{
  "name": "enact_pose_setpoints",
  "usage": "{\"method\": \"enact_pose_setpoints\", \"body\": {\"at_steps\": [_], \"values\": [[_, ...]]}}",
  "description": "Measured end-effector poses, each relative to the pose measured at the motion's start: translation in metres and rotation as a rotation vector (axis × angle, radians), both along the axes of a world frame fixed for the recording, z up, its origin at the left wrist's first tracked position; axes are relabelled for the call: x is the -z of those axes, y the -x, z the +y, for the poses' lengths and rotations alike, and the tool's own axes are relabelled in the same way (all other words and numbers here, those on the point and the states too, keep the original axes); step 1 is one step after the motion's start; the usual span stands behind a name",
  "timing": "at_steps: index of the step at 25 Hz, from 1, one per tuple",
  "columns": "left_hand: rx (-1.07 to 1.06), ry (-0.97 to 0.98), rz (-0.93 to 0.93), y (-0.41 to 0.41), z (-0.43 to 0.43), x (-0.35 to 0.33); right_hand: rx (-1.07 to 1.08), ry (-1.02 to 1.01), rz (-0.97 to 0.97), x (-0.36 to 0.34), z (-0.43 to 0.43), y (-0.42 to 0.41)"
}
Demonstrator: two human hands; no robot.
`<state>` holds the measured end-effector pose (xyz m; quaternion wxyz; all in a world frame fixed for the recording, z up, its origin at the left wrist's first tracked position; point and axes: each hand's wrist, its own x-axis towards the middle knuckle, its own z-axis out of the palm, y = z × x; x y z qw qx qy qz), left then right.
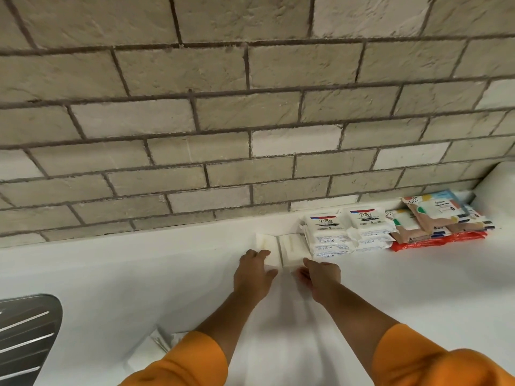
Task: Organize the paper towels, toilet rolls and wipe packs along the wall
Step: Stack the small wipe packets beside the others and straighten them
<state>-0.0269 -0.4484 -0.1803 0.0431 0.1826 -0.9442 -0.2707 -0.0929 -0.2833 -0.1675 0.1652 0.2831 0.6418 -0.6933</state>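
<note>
Along a brick wall [223, 121] on a white counter [139, 274], left to right: left hand [252, 270] and right hand [320, 274], fingers resting on two white paper-towel packs [281, 246]; two Dove wipe stacks [348, 229]; patterned wipe packs [437, 215], count unclear.

- Brick wall [250, 107]: pale grey-beige blocks, dark mortar lines.
- White countertop [139, 274] meets the wall's base.
- Ribbed steel drainboard [25, 332] at the counter's left edge.
</note>
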Motion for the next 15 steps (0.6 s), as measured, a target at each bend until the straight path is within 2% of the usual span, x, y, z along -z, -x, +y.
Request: {"method": "enact_pose_setpoints", "body": {"at_steps": [2,5,10,15], "values": [[-0.001,0.1,-0.002,0.0,0.001,-0.002,-0.032,-0.1,0.011,0.0,0.0,-0.012],[-0.014,0.098,-0.008,-0.004,0.005,-0.004,-0.028,-0.122,0.058,-0.001,-0.002,-0.04],[-0.083,-0.079,-0.001,-0.029,0.012,-0.012,-0.11,-0.181,0.166,0.0,-0.008,-0.081],[-0.189,-0.231,0.117,-0.088,0.01,-0.02,-0.427,-0.358,0.313,0.009,-0.018,-0.115]]}}
